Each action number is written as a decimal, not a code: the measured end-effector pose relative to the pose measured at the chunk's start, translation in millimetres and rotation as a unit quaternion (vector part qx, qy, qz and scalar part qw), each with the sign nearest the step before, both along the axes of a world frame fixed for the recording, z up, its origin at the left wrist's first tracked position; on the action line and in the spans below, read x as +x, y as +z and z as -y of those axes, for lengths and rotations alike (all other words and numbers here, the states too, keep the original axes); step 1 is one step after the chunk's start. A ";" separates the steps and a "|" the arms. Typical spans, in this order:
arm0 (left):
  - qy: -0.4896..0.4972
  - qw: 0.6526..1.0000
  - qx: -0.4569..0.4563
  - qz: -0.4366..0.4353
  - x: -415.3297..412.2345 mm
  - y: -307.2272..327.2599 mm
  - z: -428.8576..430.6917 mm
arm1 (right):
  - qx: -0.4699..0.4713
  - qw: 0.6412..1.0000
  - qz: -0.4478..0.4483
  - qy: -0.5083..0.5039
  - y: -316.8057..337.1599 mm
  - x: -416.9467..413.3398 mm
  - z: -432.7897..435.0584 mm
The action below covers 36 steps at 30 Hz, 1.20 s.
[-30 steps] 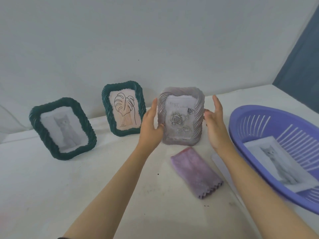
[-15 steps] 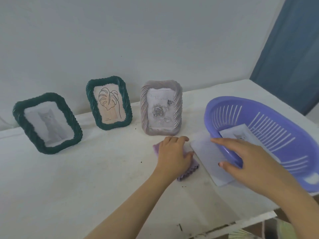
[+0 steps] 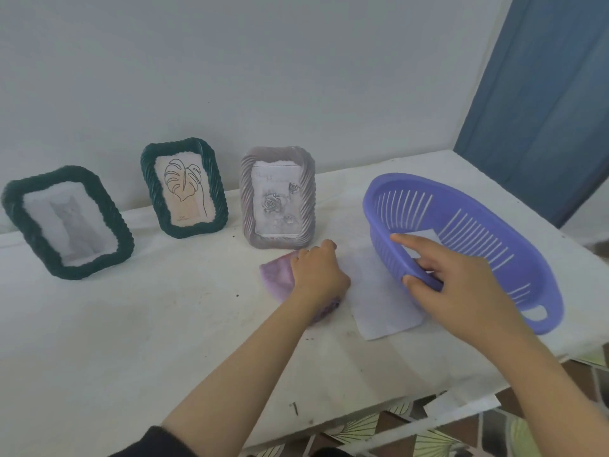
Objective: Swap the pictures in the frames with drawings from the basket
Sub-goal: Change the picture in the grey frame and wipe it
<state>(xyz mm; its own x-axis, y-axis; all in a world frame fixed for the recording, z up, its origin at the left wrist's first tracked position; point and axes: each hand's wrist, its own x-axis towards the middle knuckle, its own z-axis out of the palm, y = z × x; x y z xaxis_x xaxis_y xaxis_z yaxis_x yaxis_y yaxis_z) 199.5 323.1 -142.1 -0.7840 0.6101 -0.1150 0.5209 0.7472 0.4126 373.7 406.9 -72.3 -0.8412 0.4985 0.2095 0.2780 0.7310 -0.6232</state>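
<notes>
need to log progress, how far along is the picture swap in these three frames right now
Done, apparently: all three frames stand upright with pictures in: cat frame, leaf frame, rose frame. In hand: the left hand holds the purple cloth; the right hand grips the basket rim. Left: one sheet lies in the basket, a second sheet beside it; whether either needs framing is unclear.

A plain pale wall (image 3: pixel 263 67) rises behind a white-covered table (image 3: pixel 99 331). A blue curtain (image 3: pixel 547 94) hangs at the right. Patterned floor tiles (image 3: pixel 389 433) show below the table's edge.
</notes>
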 end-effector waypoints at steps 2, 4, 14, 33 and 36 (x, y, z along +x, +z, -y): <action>0.017 1.000 -0.003 0.023 -2.9 0.7 -5.8 | -0.017 1.000 -0.009 -0.003 1.8 0.7 -3.5; 0.029 0.999 0.003 0.026 -2.4 0.0 -10.8 | -0.034 0.999 -0.018 -0.002 3.4 2.2 -6.5; 0.056 0.995 -0.060 0.062 -3.6 8.5 -25.3 | -0.065 0.997 -0.030 0.009 8.8 6.4 -17.6; 0.094 0.994 0.033 0.046 17.7 3.5 -19.8 | -0.065 0.996 -0.053 0.030 9.3 15.5 -26.5; 0.112 0.991 0.025 0.075 17.3 6.3 -20.2 | -0.061 0.996 -0.052 0.033 8.0 15.4 -26.7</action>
<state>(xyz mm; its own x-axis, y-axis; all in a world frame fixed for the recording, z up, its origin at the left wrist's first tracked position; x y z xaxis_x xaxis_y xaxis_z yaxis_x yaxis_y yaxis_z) 216.8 343.3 -135.8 -0.8765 0.4315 -0.2136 0.2755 0.8133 0.5124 389.0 433.6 -64.3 -0.8503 0.4693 0.2382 0.1611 0.6630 -0.7311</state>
